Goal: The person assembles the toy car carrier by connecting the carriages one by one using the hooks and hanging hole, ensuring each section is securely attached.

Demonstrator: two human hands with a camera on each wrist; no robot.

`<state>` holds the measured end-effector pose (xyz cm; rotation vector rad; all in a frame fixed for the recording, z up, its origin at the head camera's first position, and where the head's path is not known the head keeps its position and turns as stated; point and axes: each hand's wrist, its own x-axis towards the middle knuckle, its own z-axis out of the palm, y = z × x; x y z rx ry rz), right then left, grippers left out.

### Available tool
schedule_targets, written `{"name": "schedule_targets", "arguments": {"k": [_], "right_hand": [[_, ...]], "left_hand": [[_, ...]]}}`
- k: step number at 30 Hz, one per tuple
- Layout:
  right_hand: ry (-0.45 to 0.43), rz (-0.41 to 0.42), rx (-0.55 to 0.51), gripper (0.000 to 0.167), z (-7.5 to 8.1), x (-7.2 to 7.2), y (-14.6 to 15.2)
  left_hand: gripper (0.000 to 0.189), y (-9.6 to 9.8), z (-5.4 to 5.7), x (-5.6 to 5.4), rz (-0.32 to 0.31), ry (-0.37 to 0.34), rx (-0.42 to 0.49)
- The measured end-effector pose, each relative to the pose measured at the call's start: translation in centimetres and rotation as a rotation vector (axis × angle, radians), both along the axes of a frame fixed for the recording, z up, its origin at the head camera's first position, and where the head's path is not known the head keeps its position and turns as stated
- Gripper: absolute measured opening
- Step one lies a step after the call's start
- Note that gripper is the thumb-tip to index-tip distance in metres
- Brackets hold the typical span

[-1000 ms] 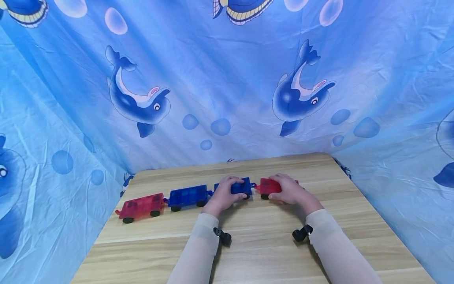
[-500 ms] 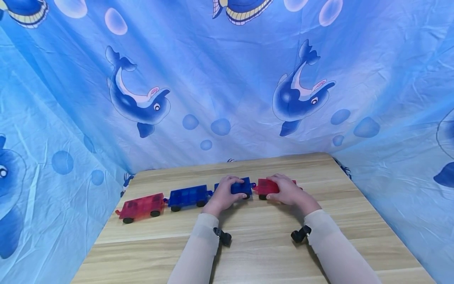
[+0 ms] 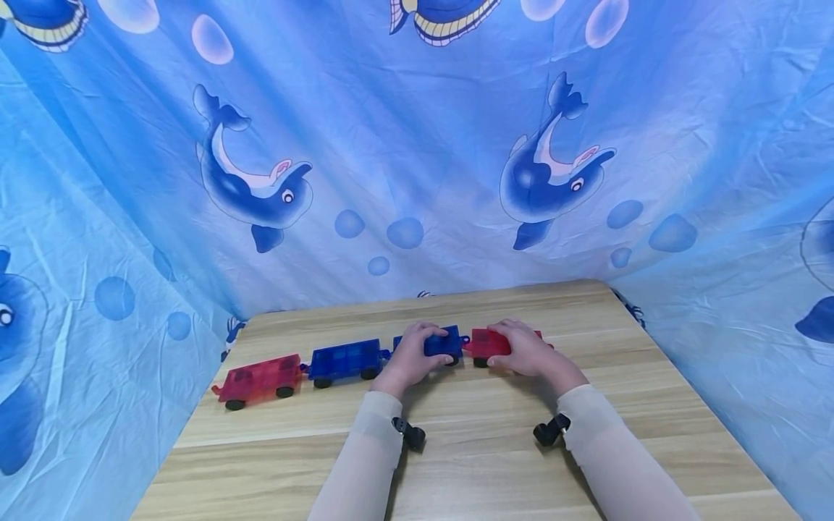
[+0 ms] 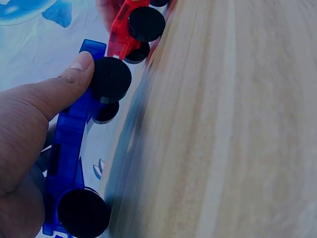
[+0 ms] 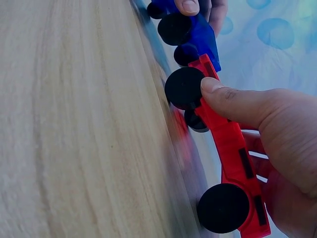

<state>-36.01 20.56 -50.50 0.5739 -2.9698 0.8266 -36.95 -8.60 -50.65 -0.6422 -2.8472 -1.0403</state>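
Observation:
My left hand [image 3: 415, 356] grips a translucent blue toy train car [image 3: 449, 340] from above, its thumb on the near side by a black wheel [image 4: 111, 79]. To the right, my right hand [image 3: 524, 347] holds a red toy train car [image 3: 481, 341] between thumb and fingers. In the right wrist view the red car's end overlaps the blue car's end, and in the head view their couplings meet. Left of these, a second blue car [image 3: 345, 360] and a second red car [image 3: 262, 380] stand in the same row, joined end to end. Both palms hide parts of the held cars.
The row stands on a wood-grain table [image 3: 469, 463] toward its far side. Behind and at both sides hangs a blue curtain [image 3: 404, 145] printed with dolphins and bubbles. A small black camera [image 3: 413, 436] is strapped at each wrist.
My right hand has moved slightly left with the red car, bringing its coupling up to the blue car's coupling. The left hand and the other cars have stayed in place.

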Motion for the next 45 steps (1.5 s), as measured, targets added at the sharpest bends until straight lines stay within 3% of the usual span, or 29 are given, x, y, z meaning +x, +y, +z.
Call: {"name": "schedule_targets", "arguments": {"k": [14,45], "right_hand": [[-0.013,-0.006,-0.012,0.079,0.52,0.38,0.16],[-0.030,-0.002,-0.019,0.078,0.67,0.38,0.43]], "left_hand": [[0.052,-0.09,-0.06,0.08,0.012,0.004,-0.003],[0.051,-0.06,-0.13,0.01,-0.009,0.030,-0.103]]}}
